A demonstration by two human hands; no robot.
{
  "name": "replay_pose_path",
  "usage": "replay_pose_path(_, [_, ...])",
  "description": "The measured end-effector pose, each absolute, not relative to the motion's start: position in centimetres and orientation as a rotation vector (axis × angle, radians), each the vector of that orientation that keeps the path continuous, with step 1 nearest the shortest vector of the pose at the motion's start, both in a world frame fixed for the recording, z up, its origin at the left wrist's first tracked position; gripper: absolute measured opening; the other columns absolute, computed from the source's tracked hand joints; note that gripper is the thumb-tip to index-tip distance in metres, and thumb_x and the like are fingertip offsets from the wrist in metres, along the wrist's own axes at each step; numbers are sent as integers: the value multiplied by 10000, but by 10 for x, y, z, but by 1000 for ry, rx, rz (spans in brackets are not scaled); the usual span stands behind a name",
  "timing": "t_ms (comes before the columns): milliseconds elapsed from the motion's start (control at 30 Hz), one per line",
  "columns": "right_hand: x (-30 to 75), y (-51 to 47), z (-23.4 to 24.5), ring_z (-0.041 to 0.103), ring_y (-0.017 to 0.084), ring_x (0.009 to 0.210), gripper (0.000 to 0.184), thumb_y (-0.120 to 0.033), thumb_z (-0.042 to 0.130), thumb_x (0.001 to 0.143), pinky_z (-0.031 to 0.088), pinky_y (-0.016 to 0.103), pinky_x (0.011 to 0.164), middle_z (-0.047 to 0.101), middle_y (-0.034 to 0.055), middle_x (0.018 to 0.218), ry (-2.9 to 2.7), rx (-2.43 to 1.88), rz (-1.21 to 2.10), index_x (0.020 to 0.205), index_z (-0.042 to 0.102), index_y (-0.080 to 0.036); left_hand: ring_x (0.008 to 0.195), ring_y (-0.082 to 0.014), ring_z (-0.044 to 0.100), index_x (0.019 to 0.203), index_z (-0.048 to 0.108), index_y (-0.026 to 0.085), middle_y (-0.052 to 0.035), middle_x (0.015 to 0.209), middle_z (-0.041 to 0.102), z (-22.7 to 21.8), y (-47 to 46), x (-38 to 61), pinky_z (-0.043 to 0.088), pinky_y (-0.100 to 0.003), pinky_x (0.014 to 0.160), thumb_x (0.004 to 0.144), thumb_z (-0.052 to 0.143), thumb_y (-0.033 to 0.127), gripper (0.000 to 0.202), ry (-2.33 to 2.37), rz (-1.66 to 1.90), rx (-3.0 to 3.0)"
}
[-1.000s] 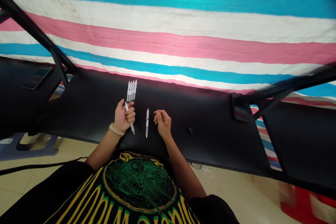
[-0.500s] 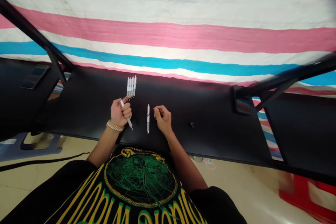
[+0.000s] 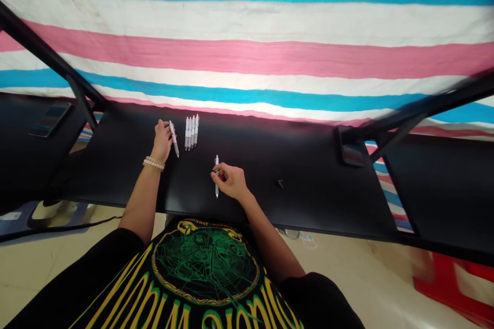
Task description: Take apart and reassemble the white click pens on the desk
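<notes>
white pens (image 3: 192, 132), black tabletop (image 3: 309, 205), pink-and-blue striped cloth (image 3: 247, 56)

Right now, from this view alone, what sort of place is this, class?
Probably a makeshift indoor workspace: a black metal-framed table, a striped tarpaulin hung behind it, and a pale tiled floor below.

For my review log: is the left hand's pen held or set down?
Held, it seems: the white retractable pen rests against the left hand; whether its tip touches the black table cannot be told.

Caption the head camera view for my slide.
Left hand holds a white pen beside a row of pens; right hand grips another pen.
</notes>
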State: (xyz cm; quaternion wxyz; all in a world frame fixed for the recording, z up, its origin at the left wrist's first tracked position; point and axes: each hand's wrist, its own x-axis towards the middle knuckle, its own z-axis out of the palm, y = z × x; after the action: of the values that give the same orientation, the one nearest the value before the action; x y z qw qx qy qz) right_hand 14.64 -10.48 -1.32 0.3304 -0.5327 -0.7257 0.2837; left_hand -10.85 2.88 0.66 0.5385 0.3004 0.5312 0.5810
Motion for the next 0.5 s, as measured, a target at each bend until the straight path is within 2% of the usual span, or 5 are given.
replay_pose_path(100, [146,-106,-12,560,115,532,144,-375,646,886,368,231,610,599,-57,580,-1964,-1405,680,921,684,-241,1353,-258,505,1100,533,252,-149,1366,569,-3,29,-107,394,-432,1111,870,475,757,559,1228,1384,772])
replay_pose_path(233, [144,-112,-6,560,124,532,185,-410,665,875,331,247,609,618,-49,588,-2069,-1428,570,954,693,-245,1351,-215,517,1043,581,226,-132,1379,575,-15,14,-102,337,-413,1166,919,496,663,462,1247,1465,782])
replay_pose_path(367, [142,-128,-1,617,156,614,255,-421,679,867,307,260,580,687,-16,712,-2139,-1448,579,1065,679,-261,1199,-173,626,996,619,203,-118,1260,653,-21,-9,-103,427,-370,1095,921,605,488,294,1292,1503,786])
replay_pose_path(500, [142,-143,-1,603,162,633,137,-225,619,867,334,271,582,685,17,801,-2109,-1516,600,989,678,-241,837,-135,704,974,646,177,-55,896,725,-16,-42,-94,536,-255,816,826,746,325,232,1460,1614,895])
